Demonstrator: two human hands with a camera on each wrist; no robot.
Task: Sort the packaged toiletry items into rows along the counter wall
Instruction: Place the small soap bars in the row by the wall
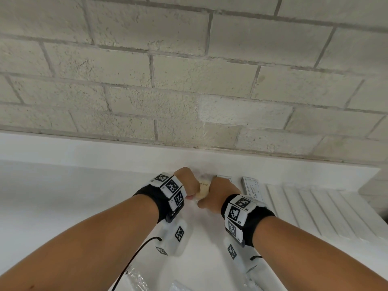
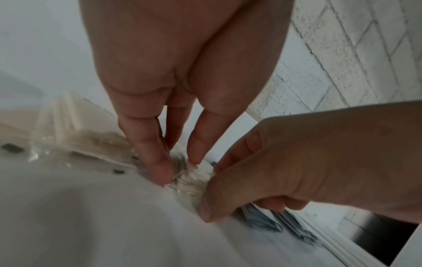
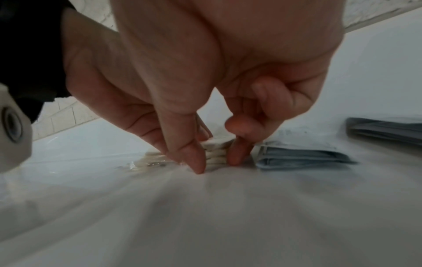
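The stack point(image 3: 215, 153) of cream packets in clear wrap is sitting at the worktop's point(image 1: 84, 196) back edge, by the wall point(image 1: 189, 80), just beside two grey sachets point(image 3: 301, 157). Both hands are pinching it: the left hand point(image 1: 186, 183) on one side, the right hand point(image 1: 220, 192) on the other. The slick wraps are likely sliding against each other; uneven squeezing could be fanning the stack out or nudging the sachets out of row.
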